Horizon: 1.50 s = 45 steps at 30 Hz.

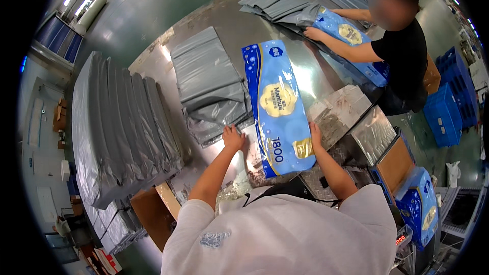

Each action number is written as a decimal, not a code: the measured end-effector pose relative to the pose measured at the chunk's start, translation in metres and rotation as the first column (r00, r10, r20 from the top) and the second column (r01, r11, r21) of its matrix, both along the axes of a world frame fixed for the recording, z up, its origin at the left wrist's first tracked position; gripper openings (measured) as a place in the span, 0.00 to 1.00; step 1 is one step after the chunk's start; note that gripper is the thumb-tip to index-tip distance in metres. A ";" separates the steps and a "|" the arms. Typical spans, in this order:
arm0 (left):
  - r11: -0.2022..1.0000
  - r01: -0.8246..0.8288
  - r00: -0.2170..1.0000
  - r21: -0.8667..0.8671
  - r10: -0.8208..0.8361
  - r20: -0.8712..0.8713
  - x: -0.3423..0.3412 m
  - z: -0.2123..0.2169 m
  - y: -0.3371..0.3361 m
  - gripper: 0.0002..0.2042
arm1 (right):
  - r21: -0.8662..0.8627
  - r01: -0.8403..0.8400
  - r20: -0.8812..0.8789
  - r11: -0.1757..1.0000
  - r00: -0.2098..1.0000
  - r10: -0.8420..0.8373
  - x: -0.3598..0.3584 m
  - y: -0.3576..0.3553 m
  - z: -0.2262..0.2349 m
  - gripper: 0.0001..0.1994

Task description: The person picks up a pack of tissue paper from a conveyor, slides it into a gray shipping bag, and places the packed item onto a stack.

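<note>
A long blue tissue pack [280, 107] with a cream flower patch lies in front of me, its near end closest to my body. My right hand [316, 137] rests along the pack's right side, fingers stretched out and thumb mostly hidden. Left of the pack is a flat stack of grey plastic bags [206, 71]. At the near, crumpled end of that stack, my left hand [233, 137] touches the top bag with fingers apart. Between that hand and the pack there is a small gap.
Across the metal table [168, 46], a co-worker [402, 51] handles another blue pack [346, 33] at a pile of grey bags [280, 5]. Tall filled grey bags [122, 127] stand at left. Blue crates [443, 114] and a wrapped blue pack [420, 206] are at right.
</note>
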<state>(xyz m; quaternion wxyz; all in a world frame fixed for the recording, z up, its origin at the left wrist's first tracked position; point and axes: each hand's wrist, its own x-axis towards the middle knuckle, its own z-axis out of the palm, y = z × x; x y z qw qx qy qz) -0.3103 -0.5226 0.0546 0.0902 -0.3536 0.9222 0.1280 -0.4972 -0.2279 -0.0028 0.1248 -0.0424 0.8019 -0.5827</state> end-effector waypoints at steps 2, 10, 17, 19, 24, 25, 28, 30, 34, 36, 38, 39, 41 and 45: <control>0.997 0.063 0.990 0.046 -0.057 -0.130 -0.014 0.002 0.026 0.31 | 0.022 0.002 -0.013 1.000 1.000 -0.002 -0.003 0.004 -0.022 0.20; -0.346 0.187 0.792 0.920 0.607 0.067 -0.021 0.062 0.071 0.42 | -0.625 0.131 0.666 0.770 0.605 0.437 0.027 -0.040 0.159 0.26; -0.285 0.411 0.725 0.866 0.679 -0.121 -0.026 0.167 0.040 0.27 | -0.560 -0.009 0.692 0.828 0.544 0.474 0.020 -0.065 0.263 0.25; -0.098 0.404 0.638 0.909 0.743 -0.203 -0.015 0.183 0.039 0.29 | -0.629 0.014 0.646 0.777 0.566 0.512 0.032 -0.066 0.265 0.25; 0.102 0.458 0.537 0.883 0.760 -0.367 0.057 0.157 0.047 0.28 | -0.648 -0.026 0.570 0.761 0.646 0.507 0.075 -0.075 0.228 0.22; 0.135 0.466 0.508 0.874 0.768 -0.389 0.072 0.146 0.049 0.27 | -0.645 -0.058 0.571 0.762 0.627 0.530 0.086 -0.081 0.225 0.22; 0.045 0.414 0.472 0.909 0.844 -0.256 0.121 0.103 0.054 0.26 | -0.602 -0.131 0.640 0.788 0.511 0.574 0.116 -0.092 0.204 0.24; -0.071 0.334 0.516 0.940 0.848 -0.120 0.158 0.050 0.058 0.27 | -0.604 -0.206 0.637 0.770 0.456 0.622 0.134 -0.095 0.158 0.26; -0.130 0.130 0.616 0.983 0.788 0.023 0.205 0.024 0.079 0.32 | -0.533 -0.468 0.498 0.705 0.500 0.708 0.159 -0.075 0.079 0.33; 0.042 0.109 0.697 0.993 0.710 -0.107 0.214 0.032 0.084 0.33 | -0.523 -0.467 0.580 0.713 0.418 0.699 0.164 -0.065 0.084 0.34; 0.137 0.145 0.798 0.980 0.569 -0.198 0.217 0.021 0.076 0.33 | -0.516 -0.493 0.589 0.700 0.389 0.708 0.156 -0.058 0.103 0.34; 0.103 0.168 0.843 0.981 0.501 -0.196 0.202 0.057 0.078 0.33 | -0.509 -0.500 0.597 0.700 0.381 0.706 0.148 -0.052 0.109 0.34; 0.087 0.212 0.909 0.973 0.347 -0.229 0.185 0.053 0.072 0.32 | -0.513 -0.353 0.688 0.783 0.377 0.620 0.128 -0.032 0.108 0.33; 0.339 0.175 0.981 0.924 -0.138 -0.135 0.120 0.086 0.027 0.29 | -0.482 -0.386 0.614 0.787 0.491 0.617 0.106 -0.001 0.123 0.31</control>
